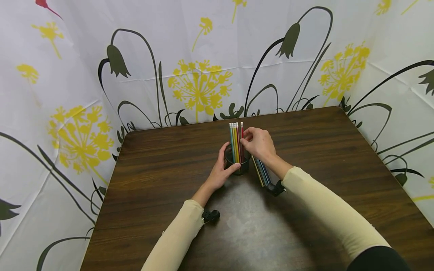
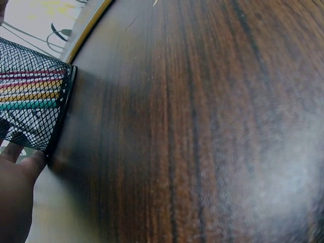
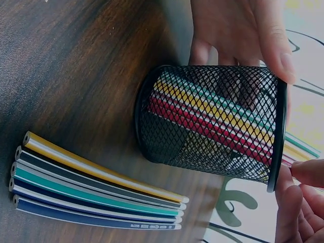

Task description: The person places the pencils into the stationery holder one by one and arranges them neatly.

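Observation:
A black wire-mesh pencil cup (image 1: 243, 170) stands upright on the table. My left hand (image 1: 218, 174) holds it from the left, thumb over the near rim and fingers around the far side. Inside stand several striped pencils (image 1: 234, 141) in green, yellow and red, white eraser ends up. At the cup's right side my right hand (image 1: 261, 144) pinches a red pencil (image 1: 242, 130) near its upper end; its lower part is inside the cup. To the right of the cup lies a row of several pencils (image 3: 96, 187): yellow, black, green and dark blue.
The dark wood-grain table (image 1: 162, 180) reaches back to a white curtain (image 1: 190, 45) printed with yellow and green flowers. Small black cameras sit at both wrists, the right one (image 1: 275, 188) close to the lying pencils.

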The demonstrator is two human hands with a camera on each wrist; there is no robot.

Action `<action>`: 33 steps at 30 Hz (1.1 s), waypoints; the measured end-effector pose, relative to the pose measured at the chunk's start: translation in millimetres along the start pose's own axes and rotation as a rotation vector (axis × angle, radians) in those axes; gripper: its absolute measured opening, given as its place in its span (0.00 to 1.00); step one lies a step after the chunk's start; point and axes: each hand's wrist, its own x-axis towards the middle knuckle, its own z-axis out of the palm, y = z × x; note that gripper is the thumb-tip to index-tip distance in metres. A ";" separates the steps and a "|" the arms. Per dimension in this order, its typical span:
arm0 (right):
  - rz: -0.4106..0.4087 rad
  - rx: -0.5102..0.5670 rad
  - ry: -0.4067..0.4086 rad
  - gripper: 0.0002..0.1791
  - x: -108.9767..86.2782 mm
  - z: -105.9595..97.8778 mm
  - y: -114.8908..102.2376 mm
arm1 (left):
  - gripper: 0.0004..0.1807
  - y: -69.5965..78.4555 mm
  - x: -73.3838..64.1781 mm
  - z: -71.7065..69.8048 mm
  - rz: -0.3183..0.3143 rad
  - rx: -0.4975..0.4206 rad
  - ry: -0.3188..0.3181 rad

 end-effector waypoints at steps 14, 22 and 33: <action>0.017 -0.031 -0.016 0.11 4.6 3.9 1.4 | 0.43 -0.7 -0.1 -0.6 -0.003 0.003 -0.001; 0.018 -0.035 -0.019 0.12 5.1 3.8 1.1 | 0.43 -1.4 1.1 0.1 0.007 -0.001 0.007; 0.026 -0.032 -0.038 0.12 5.8 3.1 0.9 | 0.44 -1.9 0.5 -0.5 -0.009 0.005 0.009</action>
